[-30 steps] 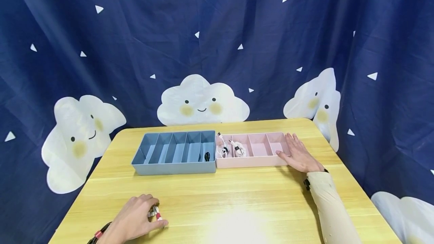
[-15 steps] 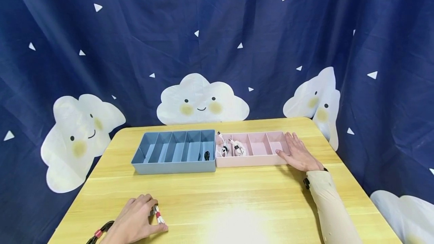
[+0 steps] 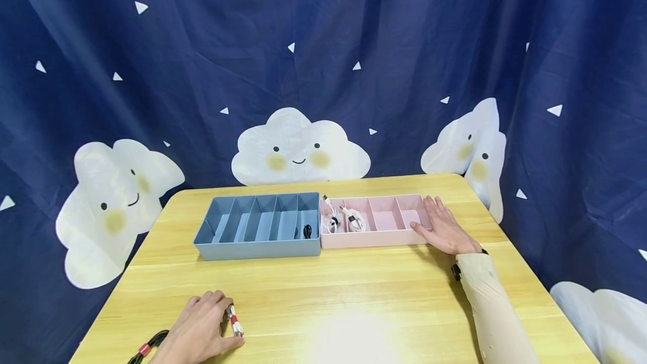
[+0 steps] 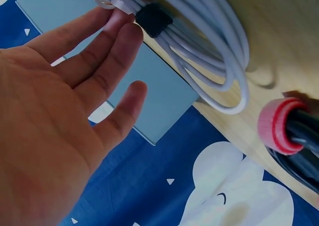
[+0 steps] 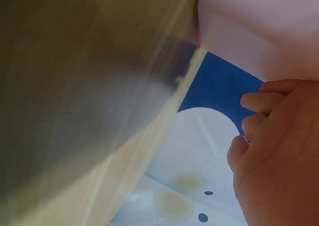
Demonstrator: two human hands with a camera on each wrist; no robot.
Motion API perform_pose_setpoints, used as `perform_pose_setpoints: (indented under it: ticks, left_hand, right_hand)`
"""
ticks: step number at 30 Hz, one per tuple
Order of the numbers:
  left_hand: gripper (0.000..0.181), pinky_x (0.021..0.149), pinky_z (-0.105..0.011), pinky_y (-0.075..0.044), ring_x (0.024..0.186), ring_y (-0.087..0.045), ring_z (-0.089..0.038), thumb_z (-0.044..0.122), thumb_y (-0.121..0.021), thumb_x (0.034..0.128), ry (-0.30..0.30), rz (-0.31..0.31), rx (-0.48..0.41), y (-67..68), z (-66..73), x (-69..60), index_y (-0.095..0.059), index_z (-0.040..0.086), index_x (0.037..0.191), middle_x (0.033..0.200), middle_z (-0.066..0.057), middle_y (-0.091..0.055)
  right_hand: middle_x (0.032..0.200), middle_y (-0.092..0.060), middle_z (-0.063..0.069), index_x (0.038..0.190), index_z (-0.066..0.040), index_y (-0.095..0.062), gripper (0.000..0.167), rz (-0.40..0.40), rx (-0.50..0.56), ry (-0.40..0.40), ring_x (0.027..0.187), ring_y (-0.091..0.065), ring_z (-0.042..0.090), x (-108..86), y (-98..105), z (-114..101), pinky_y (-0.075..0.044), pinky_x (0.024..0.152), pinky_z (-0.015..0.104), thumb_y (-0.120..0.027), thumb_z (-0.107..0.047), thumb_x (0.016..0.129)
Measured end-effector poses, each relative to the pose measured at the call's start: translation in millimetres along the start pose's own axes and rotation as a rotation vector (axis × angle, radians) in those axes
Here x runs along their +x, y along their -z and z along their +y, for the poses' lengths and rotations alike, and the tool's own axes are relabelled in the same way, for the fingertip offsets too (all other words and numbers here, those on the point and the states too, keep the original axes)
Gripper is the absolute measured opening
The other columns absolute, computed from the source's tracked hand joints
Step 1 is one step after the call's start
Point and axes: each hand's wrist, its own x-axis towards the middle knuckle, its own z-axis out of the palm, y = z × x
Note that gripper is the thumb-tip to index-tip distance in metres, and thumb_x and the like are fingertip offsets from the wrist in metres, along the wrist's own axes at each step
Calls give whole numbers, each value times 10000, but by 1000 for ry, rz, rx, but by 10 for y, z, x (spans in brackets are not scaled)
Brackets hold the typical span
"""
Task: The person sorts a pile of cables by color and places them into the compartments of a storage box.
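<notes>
At the lower left of the head view, my left hand (image 3: 199, 327) pinches a bundled white cable (image 3: 235, 323) with a red band between thumb and fingertips. The left wrist view shows its looped coil (image 4: 234, 61) and a dark strap (image 4: 153, 20) by the fingertips; the thumb is hidden there. Below that wrist lies a black cable (image 3: 160, 336) with a red tie. My right hand (image 3: 447, 233), fingers extended, rests against the right end of the pink divided box (image 3: 374, 239). Two white cables (image 3: 332, 222) (image 3: 356, 222) sit in its two left compartments.
A blue divided box (image 3: 260, 250) adjoins the pink one on its left. In its rightmost compartment lies a small black cable (image 3: 307, 231). Both stand toward the back of the wooden table (image 3: 303, 285), before a dark blue curtain (image 3: 323, 72) with cloud prints.
The left thumb has shifted slightly along the white cable's near end, and the hand has edged left. The right hand stays at the pink box. The whole head view has drifted a little.
</notes>
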Motion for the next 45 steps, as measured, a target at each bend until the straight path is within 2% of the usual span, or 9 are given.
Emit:
perform_pose_setpoints:
  ticks: [5,10,17,23,29,35,41,45]
  left_hand:
    - [808,935,-566,-481,1045,-631,-257,680,-847,657,-19,21,-13,18,4,15,-722,65,1167,1123,-59,-676]
    - [782,914,-540,-497,1031,-625,-230,681,-847,651,-44,69,-4,14,3,23,-734,86,1145,1107,-31,-677]
    - [763,907,-523,-498,1039,-633,-227,670,-844,666,-65,81,-20,-13,-20,41,-735,92,1152,1119,-20,-688]
    - [712,877,-470,-497,993,-624,-185,662,-841,669,-120,155,-3,-24,-47,67,-747,123,1125,1074,29,-680]
    - [683,883,-462,-497,992,-627,-178,638,-835,691,-137,208,-2,-32,-43,100,-749,115,1121,1072,26,-687]
    - [673,906,-461,-496,1022,-632,-181,619,-827,711,-155,245,-2,-2,-2,161,-751,104,1137,1105,10,-695]
    - [644,883,-439,-498,1007,-634,-176,590,-846,700,-209,327,8,62,32,241,-759,100,1109,1102,6,-704]
    - [654,913,-458,-501,1052,-639,-200,594,-839,715,-226,331,0,107,49,311,-752,96,1130,1133,-12,-705]
  right_hand:
    - [1694,-91,330,1611,106,-110,925,-5,11,-12,1590,-7,510,5,12,-3,-61,1259,674,-474,-520,1036]
    - [1693,-81,333,1611,107,-102,932,-8,17,-15,1591,2,507,5,9,10,-56,1257,677,-469,-528,1036]
    - [1699,-74,321,1607,114,-109,934,-9,13,-17,1594,-1,500,12,-11,24,-60,1264,667,-465,-535,1037]
    - [1692,-73,336,1608,114,-94,936,-16,12,-19,1589,1,509,2,-6,19,-59,1255,681,-467,-527,1037]
    - [1693,-75,334,1609,112,-94,936,-18,10,-20,1589,-2,510,1,1,10,-57,1256,681,-465,-529,1037]
    - [1698,-65,324,1611,108,-90,941,-23,12,-27,1592,3,504,5,-4,26,-58,1257,678,-463,-538,1036]
    - [1700,-70,320,1612,106,-96,939,-19,11,-29,1592,-3,504,-3,-1,26,-59,1259,675,-469,-533,1034]
    - [1701,-72,318,1612,105,-100,936,-19,11,-26,1594,-2,500,-3,0,18,-59,1260,671,-469,-533,1034]
